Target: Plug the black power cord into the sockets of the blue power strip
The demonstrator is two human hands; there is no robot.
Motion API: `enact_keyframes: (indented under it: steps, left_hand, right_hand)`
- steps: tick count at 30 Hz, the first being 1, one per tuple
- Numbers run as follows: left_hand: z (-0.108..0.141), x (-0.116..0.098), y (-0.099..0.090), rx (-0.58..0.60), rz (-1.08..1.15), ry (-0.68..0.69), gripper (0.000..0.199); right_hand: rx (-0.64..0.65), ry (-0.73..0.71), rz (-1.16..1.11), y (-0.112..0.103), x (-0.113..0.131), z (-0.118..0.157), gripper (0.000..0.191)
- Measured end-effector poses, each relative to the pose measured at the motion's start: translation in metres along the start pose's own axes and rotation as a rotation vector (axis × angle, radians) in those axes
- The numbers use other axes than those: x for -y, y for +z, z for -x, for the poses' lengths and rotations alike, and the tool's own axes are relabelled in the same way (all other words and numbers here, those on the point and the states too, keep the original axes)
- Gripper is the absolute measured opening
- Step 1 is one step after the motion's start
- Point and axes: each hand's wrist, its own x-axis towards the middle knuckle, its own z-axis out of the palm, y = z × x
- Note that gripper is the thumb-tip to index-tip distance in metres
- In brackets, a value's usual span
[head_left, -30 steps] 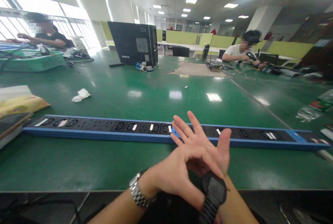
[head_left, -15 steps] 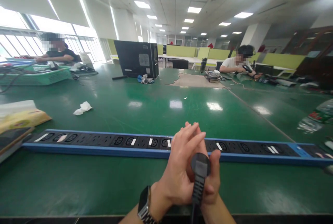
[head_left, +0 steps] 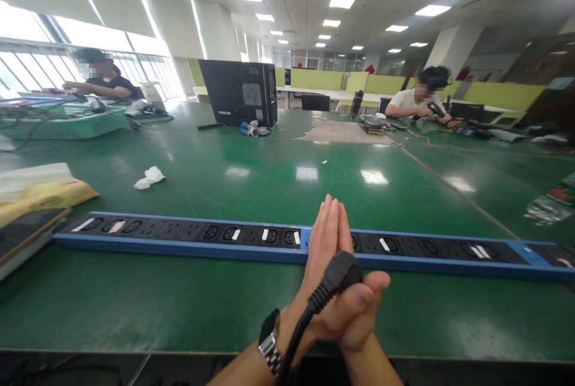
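My left hand (head_left: 317, 261), with a watch at the wrist, and my right hand (head_left: 366, 311) press together palm to palm, fingers straight and pointing away. Between them, at the thumbs, they hold a black plug (head_left: 345, 271); its pins are hidden. A thick black cable runs from the plug down over my left wrist. Behind the fingers a long blue-edged power strip (head_left: 251, 254) with black sockets and small white labels lies across the green table, partly covered by my hands.
At the left are a yellow packet (head_left: 49, 194), a dark flat object (head_left: 31, 233), crumpled tissue (head_left: 150, 177) and a green basket (head_left: 96, 125). Farther back stands a black computer case (head_left: 238, 93). A plastic bottle (head_left: 550, 206) lies at right. Two people sit at the table's far sides.
The plug has tilted so that its cable now slants down to the left instead of straight down. My fingers have straightened and closed up. The view has shifted slightly.
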Motion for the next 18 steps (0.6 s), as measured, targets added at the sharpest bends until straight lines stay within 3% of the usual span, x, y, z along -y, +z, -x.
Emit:
enact_keyframes:
  steps: [11,18]
  left_hand:
    - [0.016,-0.002,0.006,-0.003,0.096,-0.162,0.085]
    - [0.019,0.007,0.005,-0.020,0.086,-0.130,0.086]
  right_hand:
    - [-0.005,0.009,-0.018,-0.007,-0.010,0.002,0.101]
    - [0.025,0.060,0.059,-0.011,-0.013,0.010,0.099]
